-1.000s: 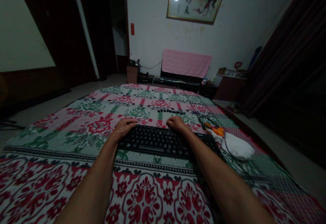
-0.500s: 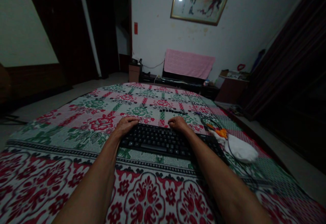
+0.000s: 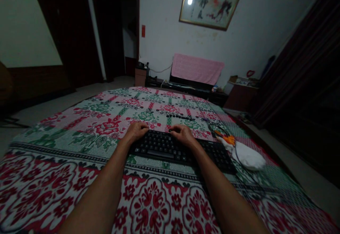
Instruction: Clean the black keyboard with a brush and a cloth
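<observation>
A black keyboard (image 3: pixel 159 145) lies flat on the patterned bedspread, with its long side facing me. My left hand (image 3: pixel 135 132) is closed over its far left corner, the fingers bent along the back edge. Over the far middle part of the keyboard, my right hand (image 3: pixel 183 134) has thumb and fingers pinched together. A tiny dark bit shows by those fingertips, too small to name. Beyond the hands, a row of small black pieces like keycaps (image 3: pixel 180 117) lies on the cloth. My right wrist and forearm hide part of the keyboard's right half.
To the right of the keyboard lie a white bundle (image 3: pixel 249 156), an orange item (image 3: pixel 228 139) and a dark cable (image 3: pixel 240 161). The flowered bedspread (image 3: pixel 106 127) reaches to the bed's far end. A pink cloth (image 3: pixel 198 68) covers a panel by the wall.
My right hand has moved left along the keyboard's back edge, uncovering more keys on the right. The left hand has shifted slightly right. The row of small black pieces looks the same.
</observation>
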### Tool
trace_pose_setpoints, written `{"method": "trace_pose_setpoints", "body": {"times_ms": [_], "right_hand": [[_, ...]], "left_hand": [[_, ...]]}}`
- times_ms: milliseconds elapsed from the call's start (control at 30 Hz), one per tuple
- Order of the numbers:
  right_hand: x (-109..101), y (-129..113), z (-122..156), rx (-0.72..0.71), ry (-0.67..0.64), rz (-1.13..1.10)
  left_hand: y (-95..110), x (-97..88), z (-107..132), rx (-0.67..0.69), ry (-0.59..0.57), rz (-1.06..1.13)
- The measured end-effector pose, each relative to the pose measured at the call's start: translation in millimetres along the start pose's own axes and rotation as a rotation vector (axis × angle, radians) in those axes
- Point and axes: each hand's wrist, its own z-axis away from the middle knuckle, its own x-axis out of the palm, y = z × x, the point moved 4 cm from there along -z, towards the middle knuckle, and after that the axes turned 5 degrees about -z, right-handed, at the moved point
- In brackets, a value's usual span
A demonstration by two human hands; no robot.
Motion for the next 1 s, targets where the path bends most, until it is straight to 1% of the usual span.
{"method": "trace_pose_setpoints", "body": {"times_ms": [133, 267, 367, 467, 633, 767, 900, 1000], "right_hand": [[5, -11, 2, -0.049, -0.097, 0.101], [6, -16, 0, -0.118, -0.142, 0.271], [8, -19, 0, -0.147, -0.154, 0.346], [9, -22, 3, -0.135, -0.149, 0.351], [11, -23, 5, -0.073, -0.133, 0.308], [11, -23, 4, -0.096, -0.133, 0.343], [10, -27, 5, -0.136, -0.186, 0.43], [8, -30, 7, -0.14, -0.189, 0.423]], "left_hand": [[-1, 2.3, 2, 0.003, -0.017, -0.022], [1, 0.9, 2, 0.018, -0.028, -0.029], [1, 1.3, 1, 0.028, -0.036, -0.039], [-1, 2.8, 0, 0.044, -0.026, -0.035], [-3, 4.5, 0, 0.048, -0.02, -0.035], [-2, 4.0, 0, 0.039, -0.025, -0.04], [-1, 3.1, 0, 0.052, -0.04, -0.057], [-1, 2.6, 0, 0.047, -0.042, -0.07]]}}
